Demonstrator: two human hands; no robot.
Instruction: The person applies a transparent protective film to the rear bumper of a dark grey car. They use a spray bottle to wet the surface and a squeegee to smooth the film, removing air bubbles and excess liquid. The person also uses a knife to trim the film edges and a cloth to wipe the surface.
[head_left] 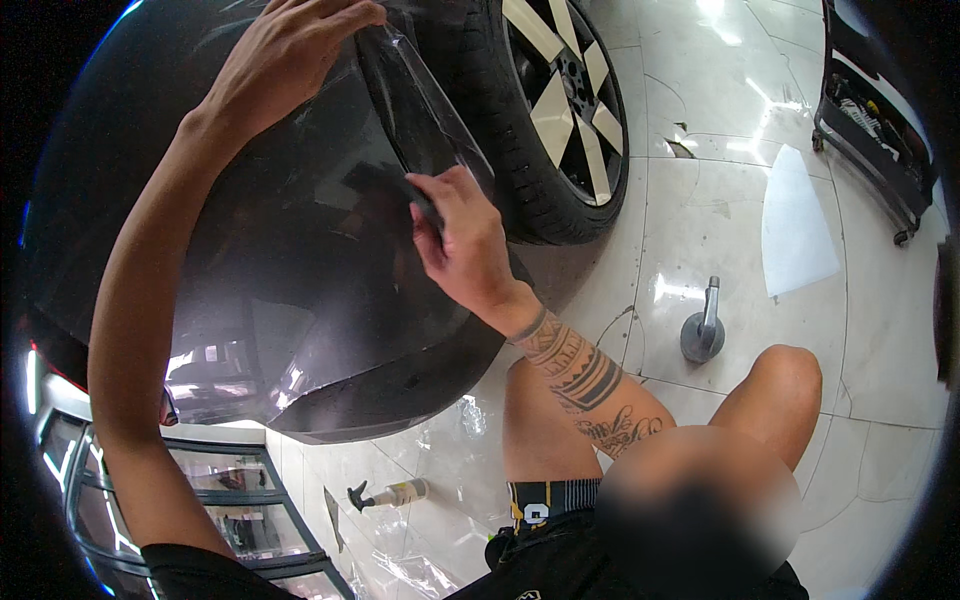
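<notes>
A dark grey car bumper curves across the left, up to the wheel arch. Loose clear film hangs along the arch edge, creased and shiny. My left hand is at the top edge of view, its fingers closed at the film's upper end; some fingertips are cut off. Lower on the arch, my right hand is closed, thumb against fingers, on a dark flat piece that looks like a squeegee. The film's lower part passes behind the right fingers.
Right beside the film stands the tyre with a black and cream rim. On the tiled floor are a grey round-bodied bottle, a white sheet and a spray bottle. A black wheeled cart holds tools. Crumpled clear film lies below.
</notes>
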